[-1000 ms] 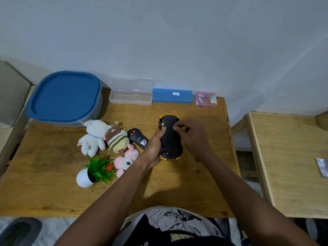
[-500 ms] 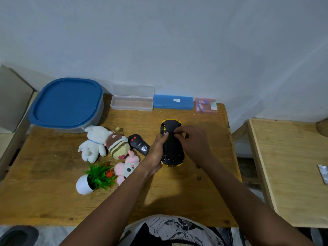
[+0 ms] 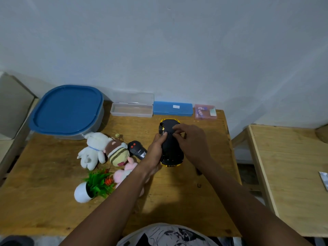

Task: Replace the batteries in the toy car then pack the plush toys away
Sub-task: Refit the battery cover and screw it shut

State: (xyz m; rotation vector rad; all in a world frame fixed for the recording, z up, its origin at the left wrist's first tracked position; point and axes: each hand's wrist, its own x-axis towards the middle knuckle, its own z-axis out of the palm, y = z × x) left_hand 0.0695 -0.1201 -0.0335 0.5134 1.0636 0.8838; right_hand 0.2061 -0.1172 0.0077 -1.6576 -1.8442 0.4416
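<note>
The yellow toy car [image 3: 170, 148] lies upside down on the wooden table [image 3: 53, 201], its black underside facing up. My left hand [image 3: 154, 153] grips its left side, thumb on the underside by a wheel. My right hand [image 3: 190, 142] is curled over the car's right side, fingertips pressing on the underside near the front. A white plush [image 3: 93, 149], a brown striped plush [image 3: 118, 153] and a pink plush [image 3: 124, 173] lie to the left. The black remote [image 3: 136, 150] rests beside them.
A blue-lidded tub [image 3: 66, 110] stands at the back left. An open clear case [image 3: 132, 109], a blue case [image 3: 173, 109] and a small pink box [image 3: 205, 111] line the wall. A potted fake plant [image 3: 93, 186] sits front left. A second table [image 3: 291, 174] is at right.
Both hands stay on the car. My right fingertips have shifted slightly on the underside near the front; the view has tilted up a little.
</note>
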